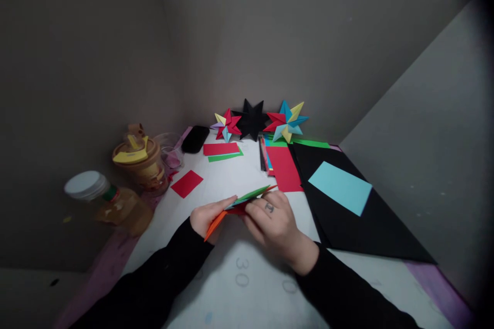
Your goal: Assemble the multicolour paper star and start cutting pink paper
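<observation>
Between my two hands, above the white table sheet, is a folded paper piece (250, 194) with green, light blue, orange and red points. My left hand (208, 218) grips its left side, and an orange point sticks out below that hand. My right hand (272, 216), with a ring on one finger, is closed on the right side of the piece, its fingers curled at the red and orange part. The fingertips of both hands are partly hidden by the paper and by the hands themselves.
Three folded paper stars (251, 120) lean at the wall. Red paper (284, 167), black sheets (370, 234) and a light blue rectangle (340, 187) lie right. Red slips (187, 184), a phone (195, 139), a clear cup (170, 146), a lidded tumbler (139, 162) and a bottle (123, 211) are left.
</observation>
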Tool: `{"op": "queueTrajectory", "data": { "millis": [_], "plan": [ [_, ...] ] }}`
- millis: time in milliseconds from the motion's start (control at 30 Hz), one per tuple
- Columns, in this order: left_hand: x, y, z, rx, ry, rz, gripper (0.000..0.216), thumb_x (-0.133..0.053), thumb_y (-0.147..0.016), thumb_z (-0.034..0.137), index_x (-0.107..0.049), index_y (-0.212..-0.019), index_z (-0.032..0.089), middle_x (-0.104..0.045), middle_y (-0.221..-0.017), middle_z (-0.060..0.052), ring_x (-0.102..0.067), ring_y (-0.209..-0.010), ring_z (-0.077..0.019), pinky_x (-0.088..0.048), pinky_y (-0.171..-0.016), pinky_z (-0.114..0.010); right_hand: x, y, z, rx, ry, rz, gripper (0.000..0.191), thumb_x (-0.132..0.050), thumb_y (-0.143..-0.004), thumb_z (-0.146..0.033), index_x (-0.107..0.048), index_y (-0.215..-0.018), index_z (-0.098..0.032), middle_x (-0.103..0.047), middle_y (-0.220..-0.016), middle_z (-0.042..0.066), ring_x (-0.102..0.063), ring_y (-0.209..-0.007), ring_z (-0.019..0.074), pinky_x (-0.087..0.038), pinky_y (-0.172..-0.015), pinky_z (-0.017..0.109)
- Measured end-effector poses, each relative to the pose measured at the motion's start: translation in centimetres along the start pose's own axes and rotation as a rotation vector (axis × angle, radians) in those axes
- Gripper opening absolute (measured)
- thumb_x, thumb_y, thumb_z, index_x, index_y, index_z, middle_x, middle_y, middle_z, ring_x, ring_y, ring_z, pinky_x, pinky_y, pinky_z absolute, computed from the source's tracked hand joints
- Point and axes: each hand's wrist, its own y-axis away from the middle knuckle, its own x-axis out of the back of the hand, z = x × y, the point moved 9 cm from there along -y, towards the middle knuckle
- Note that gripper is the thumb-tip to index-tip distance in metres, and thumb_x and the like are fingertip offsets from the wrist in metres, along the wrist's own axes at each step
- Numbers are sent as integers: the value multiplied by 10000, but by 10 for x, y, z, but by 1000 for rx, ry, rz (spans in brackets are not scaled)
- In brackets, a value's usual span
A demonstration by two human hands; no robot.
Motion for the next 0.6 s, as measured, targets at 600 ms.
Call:
{"op": "queueTrajectory", "data": {
  "millis": [600],
  "plan": [
    [9, -9, 0, 119, -50, 35, 269, -542, -872, 254, -711, -1077, 212, -757, -887, -30, -709, -765, -206, -580, -687, -280, 11, 3, 26, -251, -348, 175, 203, -606, -804, -83, -610, -950, -225, -633, -729, 19, -510, -752, 193, -440, -698, 358]
  ]
}}
